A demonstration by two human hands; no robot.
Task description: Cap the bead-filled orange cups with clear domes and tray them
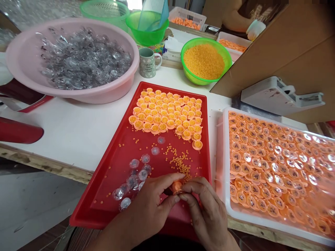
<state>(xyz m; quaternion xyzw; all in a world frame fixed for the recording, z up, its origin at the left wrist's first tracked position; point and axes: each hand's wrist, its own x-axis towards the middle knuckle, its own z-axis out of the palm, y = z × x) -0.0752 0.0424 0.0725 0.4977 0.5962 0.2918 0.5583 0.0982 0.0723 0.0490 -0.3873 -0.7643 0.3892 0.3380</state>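
Note:
Between the fingertips of my left hand (150, 205) and my right hand (209, 205) is a small orange toy cup (177, 186), pinched from both sides. Its rim side faces down, and the fingers partly cover it. The hands are over the near end of a red tray (104, 195). Rows of small orange cups (164, 113) with yellow-orange bits inside fill the tray's far half. Beside my left hand lie several clear round plastic caps (132, 181). Loose orange beads (181, 163) are scattered just beyond my fingers.
At right, a white bin (222, 167) holds many capped orange cups. A pink basin (128, 82) of clear plastic pieces stands left, near a mug (147, 64). Behind are a green bowl (184, 71) of orange beads and a tape dispenser (277, 96). Another person's arm (237, 21) shows at the back.

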